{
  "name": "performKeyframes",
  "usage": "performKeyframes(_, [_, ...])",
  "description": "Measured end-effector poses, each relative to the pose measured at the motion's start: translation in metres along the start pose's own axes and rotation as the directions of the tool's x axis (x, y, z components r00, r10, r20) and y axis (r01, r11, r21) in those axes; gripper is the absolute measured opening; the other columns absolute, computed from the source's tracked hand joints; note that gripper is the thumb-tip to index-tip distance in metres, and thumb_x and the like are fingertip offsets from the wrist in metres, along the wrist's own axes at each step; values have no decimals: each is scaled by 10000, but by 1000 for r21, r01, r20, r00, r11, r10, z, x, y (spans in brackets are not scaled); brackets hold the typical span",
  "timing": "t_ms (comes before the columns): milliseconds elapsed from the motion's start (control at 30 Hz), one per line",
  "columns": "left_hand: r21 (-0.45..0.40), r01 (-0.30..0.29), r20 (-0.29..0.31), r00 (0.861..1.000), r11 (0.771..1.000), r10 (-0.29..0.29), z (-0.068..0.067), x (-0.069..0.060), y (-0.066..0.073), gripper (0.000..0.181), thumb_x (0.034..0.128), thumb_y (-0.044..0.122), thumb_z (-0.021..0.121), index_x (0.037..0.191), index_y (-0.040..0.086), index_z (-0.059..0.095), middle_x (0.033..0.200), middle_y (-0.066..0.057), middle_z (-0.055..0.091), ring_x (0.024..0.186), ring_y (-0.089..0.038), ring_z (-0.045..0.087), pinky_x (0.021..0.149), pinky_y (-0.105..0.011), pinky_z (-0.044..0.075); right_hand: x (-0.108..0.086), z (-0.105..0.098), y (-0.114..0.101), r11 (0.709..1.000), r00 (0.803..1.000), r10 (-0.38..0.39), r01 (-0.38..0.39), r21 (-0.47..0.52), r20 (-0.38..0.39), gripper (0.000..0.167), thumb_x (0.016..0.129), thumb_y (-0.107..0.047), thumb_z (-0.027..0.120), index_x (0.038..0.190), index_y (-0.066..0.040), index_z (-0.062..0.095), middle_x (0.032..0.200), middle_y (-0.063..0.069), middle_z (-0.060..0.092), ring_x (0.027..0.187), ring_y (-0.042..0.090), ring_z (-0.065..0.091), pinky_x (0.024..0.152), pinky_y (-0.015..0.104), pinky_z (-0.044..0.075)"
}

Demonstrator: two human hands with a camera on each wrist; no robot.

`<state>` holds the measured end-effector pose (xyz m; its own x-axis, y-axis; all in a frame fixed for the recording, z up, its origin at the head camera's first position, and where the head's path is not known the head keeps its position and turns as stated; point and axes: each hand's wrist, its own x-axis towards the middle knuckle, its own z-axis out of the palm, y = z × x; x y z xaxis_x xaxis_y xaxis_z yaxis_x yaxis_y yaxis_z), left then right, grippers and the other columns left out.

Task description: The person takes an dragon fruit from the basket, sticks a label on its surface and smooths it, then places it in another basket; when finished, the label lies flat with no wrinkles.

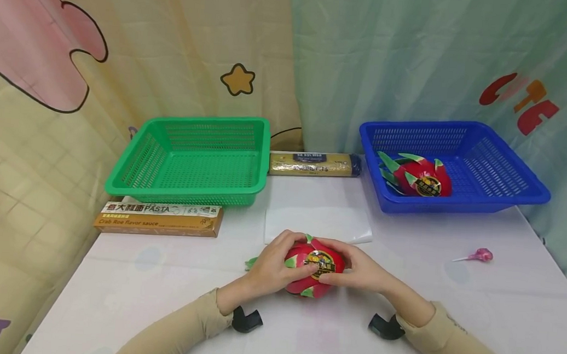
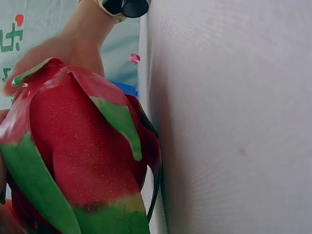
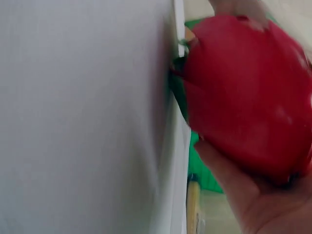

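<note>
Both hands hold a red dragon fruit [image 1: 329, 257] with green-tipped scales and a dark round label, low over the front middle of the white table. My left hand [image 1: 272, 267] curls round its left side, thumb across the front. From the other side my right hand [image 1: 361, 267] grips it, its thumb by the label. In the left wrist view the dragon fruit [image 2: 92, 146] hides most of the left fingers; the right hand [image 2: 78, 53] shows behind it. The right wrist view shows the dragon fruit [image 3: 248, 97] against the right hand [image 3: 248, 197].
A blue basket [image 1: 464, 203] at the back right holds another dragon fruit [image 1: 424, 176]. At the back left stands a green basket [image 1: 189, 189], a pasta box [image 1: 159, 220] before it. Between them lie a yellow noodle packet [image 1: 311, 165] and clear plastic sheet [image 1: 317, 218]. A pink lollipop [image 1: 482, 255] lies right.
</note>
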<state>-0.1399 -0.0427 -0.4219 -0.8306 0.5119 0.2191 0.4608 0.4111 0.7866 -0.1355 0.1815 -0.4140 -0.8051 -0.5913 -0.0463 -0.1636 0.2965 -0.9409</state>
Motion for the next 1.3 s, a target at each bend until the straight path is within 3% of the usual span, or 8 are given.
performKeyframes(167, [-9,4,-2,1000,1000,-4,1,0,1,518,827,399,692,1216,122,490,1081,45,504,929,-99,525,708,-239,506,0,2,-1,999,1000,17,-18,-37,-23,699,819,-249,725,1400,-46,394,1238,122,535,1090,263,521,832,308,496])
performKeyframes(400, [-21,17,-15,1000,1000,-18,1,-1,1,535,838,386,678,1254,134,456,1130,43,508,962,-101,522,728,-245,507,-1,2,-1,1000,1000,8,-8,23,9,654,864,-209,639,1423,-34,347,1287,156,491,1135,299,482,875,341,472])
performKeyframes(633, [-19,21,-7,1000,1000,-21,0,-3,6,541,843,408,648,1264,140,438,1134,57,500,979,-94,508,719,-246,509,0,8,-5,999,999,10,-11,-39,-37,668,836,-244,701,1392,-47,388,1234,120,531,1084,262,524,811,291,505])
performKeyframes(900, [-89,21,57,998,996,-16,-8,-3,13,486,880,353,598,1276,137,418,1174,30,480,1037,-112,495,802,-289,494,-1,-1,-5,996,998,-16,11,85,56,558,897,-147,538,1416,-52,358,1323,163,455,1173,325,428,938,461,391])
performKeyframes(1000, [-90,41,88,996,995,-33,-9,-4,14,498,901,366,568,1307,131,401,1175,13,473,1050,-125,487,823,-304,485,-2,-1,-6,999,998,-11,8,50,58,607,894,-191,597,1428,-59,338,1316,155,461,1160,314,451,920,425,430])
performKeyframes(1133, [-58,67,117,991,996,-60,-10,-4,17,521,914,403,531,1329,123,385,1176,6,465,1065,-128,468,830,-312,479,-2,4,-7,999,1000,5,-5,-35,-6,710,811,-267,737,1398,-96,376,1254,107,512,1086,265,523,825,320,502])
performKeyframes(1200, [-55,77,127,989,996,-69,-10,-5,19,516,913,402,522,1323,120,387,1184,2,461,1073,-133,463,833,-318,479,-2,6,-8,1000,1000,23,-23,-15,-22,709,785,-264,763,1376,-122,396,1230,90,525,1067,258,536,817,308,505])
performKeyframes(1300, [-64,81,141,987,995,-72,-9,-6,21,490,908,377,521,1305,118,395,1201,-10,457,1088,-144,456,849,-337,468,-4,6,-9,999,999,29,-30,42,17,686,792,-235,753,1364,-136,387,1220,95,515,1067,273,530,832,327,501])
